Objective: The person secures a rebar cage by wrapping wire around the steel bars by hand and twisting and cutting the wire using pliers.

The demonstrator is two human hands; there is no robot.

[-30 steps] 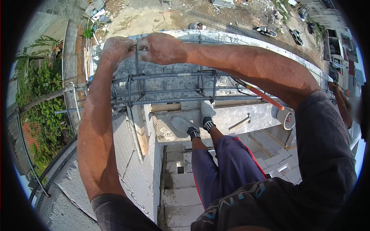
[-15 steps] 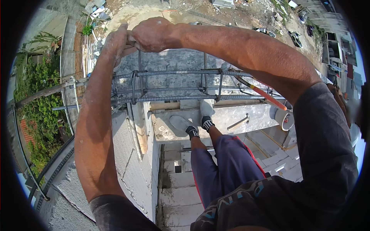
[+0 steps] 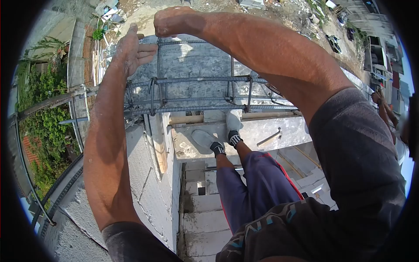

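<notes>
My left hand (image 3: pixel 133 52) is open above the left end of the rebar cage (image 3: pixel 196 80), its fingers spread and pointing right. Closed into a fist, my right hand (image 3: pixel 172 21) is higher and farther right, over the far edge of the grey formwork panel (image 3: pixel 187 61). What the right fingers hold, if anything, is hidden. An upright steel bar (image 3: pixel 159 61) rises from the cage between and below the two hands.
My feet stand on a grey plank (image 3: pixel 196 146) where a hammer (image 3: pixel 269 137) lies. A block wall (image 3: pixel 148 187) is at the left. A co-worker's arm (image 3: pixel 384 109) shows at the far right. The ground lies far below.
My hands were together at the upright bar and have come apart. The right hand has moved up and away; the left has opened. The right arm now covers the orange-handled tool.
</notes>
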